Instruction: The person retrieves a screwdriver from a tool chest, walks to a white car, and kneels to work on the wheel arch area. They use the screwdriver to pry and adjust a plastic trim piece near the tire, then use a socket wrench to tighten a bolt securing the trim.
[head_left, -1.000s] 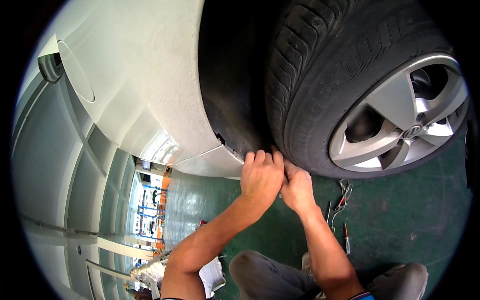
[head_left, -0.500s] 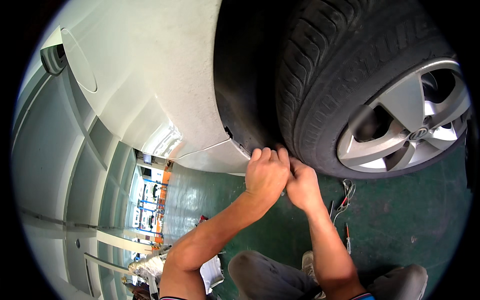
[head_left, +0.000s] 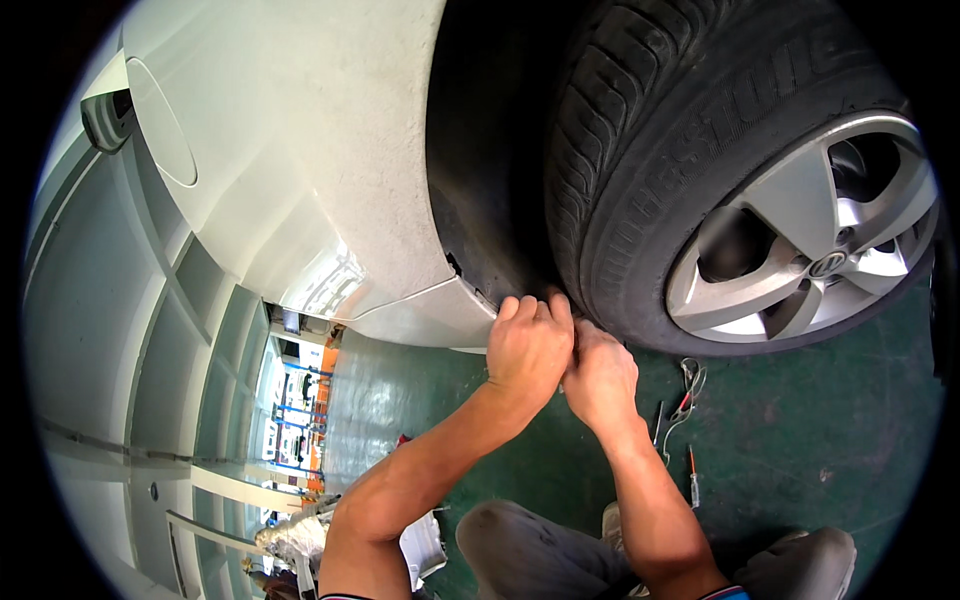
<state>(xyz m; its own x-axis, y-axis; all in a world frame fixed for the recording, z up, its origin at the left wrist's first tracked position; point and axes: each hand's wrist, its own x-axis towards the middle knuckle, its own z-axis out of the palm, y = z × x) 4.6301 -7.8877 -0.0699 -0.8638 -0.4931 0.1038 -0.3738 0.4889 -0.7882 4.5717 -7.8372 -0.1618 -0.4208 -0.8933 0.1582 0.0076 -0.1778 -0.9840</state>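
My left hand (head_left: 528, 345) is closed with its fingers hooked over the lower corner of the white bumper (head_left: 425, 310), where it meets the black wheel arch liner (head_left: 480, 225). Pressed against it on the right is my right hand (head_left: 602, 375), fingers curled in below the tire (head_left: 640, 200). What the right fingers hold, if anything, is hidden behind the knuckles. A small dark gap shows at the arch edge just above the left fingers.
A silver alloy wheel (head_left: 800, 260) fills the right side. On the green floor (head_left: 780, 430) right of my forearm lie a looped thin wire (head_left: 688, 400) with a red part and a slim screwdriver (head_left: 694, 475). White shelving or cars stand in the far left background.
The right hand has turned slightly, its back now more toward me, and its fingers tuck in closer to the left hand. The left hand keeps its hold; the view shifts a little.
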